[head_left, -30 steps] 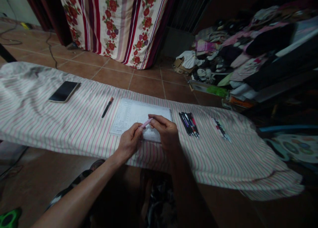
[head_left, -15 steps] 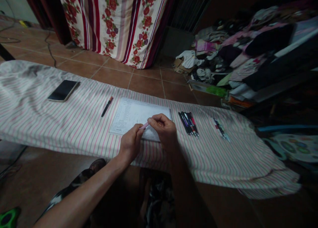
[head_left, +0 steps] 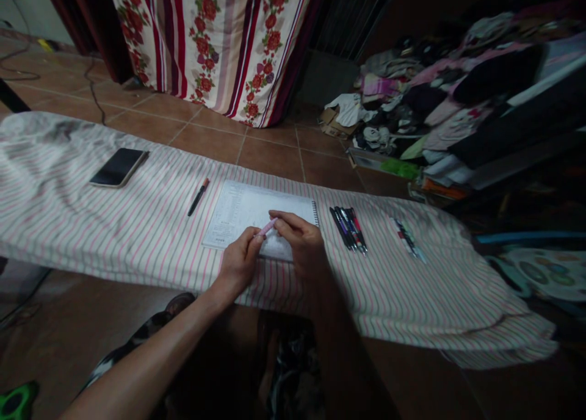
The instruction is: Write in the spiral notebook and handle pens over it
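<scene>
Between my two hands is a slim pink pen [head_left: 267,227], held tilted above a spiral notebook [head_left: 249,201]. My left hand [head_left: 240,253] pinches its lower left end between thumb and fingers. At its upper right end, the fingers of my right hand [head_left: 301,240] are closed on it. The notebook lies on the striped cloth, its wire binding on the right side and its cover marked with fine print. My hands and wrists hide its near right part. Whether the pen has a cap is too small to tell.
Right of the notebook lie several pens [head_left: 348,229], with a smaller group of pens [head_left: 408,240] farther right. An orange-ended black pen [head_left: 198,197] and a phone [head_left: 119,167] lie to the left on the striped cloth [head_left: 151,224]. Clothes [head_left: 412,102] are heaped behind.
My right hand's fingers have shifted along the pink pen and stretch farther out, leaving more of it showing. My left hand has moved slightly left and down.
</scene>
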Demonstrator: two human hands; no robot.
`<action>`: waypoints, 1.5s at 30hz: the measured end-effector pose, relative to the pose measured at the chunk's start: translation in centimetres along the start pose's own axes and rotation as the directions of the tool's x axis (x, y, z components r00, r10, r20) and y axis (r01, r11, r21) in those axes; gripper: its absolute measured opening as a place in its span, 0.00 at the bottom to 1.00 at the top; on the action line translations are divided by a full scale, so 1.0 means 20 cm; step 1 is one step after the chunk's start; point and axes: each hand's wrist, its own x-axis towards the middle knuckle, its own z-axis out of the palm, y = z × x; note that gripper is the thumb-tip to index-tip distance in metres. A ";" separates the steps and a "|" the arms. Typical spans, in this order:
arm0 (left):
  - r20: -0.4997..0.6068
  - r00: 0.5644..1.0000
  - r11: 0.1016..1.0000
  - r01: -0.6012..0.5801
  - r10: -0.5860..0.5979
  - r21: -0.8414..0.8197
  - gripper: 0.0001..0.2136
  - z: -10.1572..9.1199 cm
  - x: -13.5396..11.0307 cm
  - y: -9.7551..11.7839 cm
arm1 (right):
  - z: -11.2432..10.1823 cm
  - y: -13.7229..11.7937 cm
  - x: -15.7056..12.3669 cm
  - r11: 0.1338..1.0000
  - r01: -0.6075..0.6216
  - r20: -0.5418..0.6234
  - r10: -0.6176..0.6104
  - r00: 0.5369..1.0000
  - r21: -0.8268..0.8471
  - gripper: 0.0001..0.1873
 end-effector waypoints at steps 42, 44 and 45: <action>0.008 0.986 0.984 -0.169 0.169 0.056 0.12 0.01 -0.01 0.01 | 0.02 -0.03 -0.04 0.999 0.042 0.064 -0.042 0.997 -0.012 0.11; 0.013 0.986 0.986 -0.166 0.166 0.013 0.13 0.01 0.00 0.01 | 0.00 -0.03 -0.04 0.999 0.023 0.137 -0.018 0.990 -0.035 0.14; 0.014 0.987 0.988 -0.157 0.157 0.000 0.13 0.01 0.00 0.01 | -0.01 -0.03 -0.04 0.998 0.024 0.167 -0.013 0.986 -0.066 0.13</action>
